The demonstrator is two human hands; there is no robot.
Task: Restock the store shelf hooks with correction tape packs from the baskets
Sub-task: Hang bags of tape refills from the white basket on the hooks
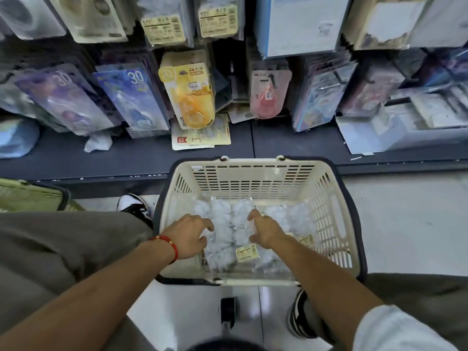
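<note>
Basket: a cream plastic basket point(326, 198) with dark handles sits on the pale floor point(405, 224), just in front of the dark shelf point(126, 158).
Contents: clear packs point(225, 229) with pale blue inside cover its bottom; one shows a yellow label point(245, 252).
Left hand point(188, 235): reaching into the basket, fingers curled down onto the packs on the left side; red cord on the wrist.
Right hand point(266, 230): also in the basket, fingers bent around the edge of a pack near the middle.
Display: hanging packs above the shelf, among them a yellow pack point(190, 95) and a pink one point(268, 92); much of it is blurred.
Shelf top: a flat card pack point(200, 138) lies under the yellow one.
</note>
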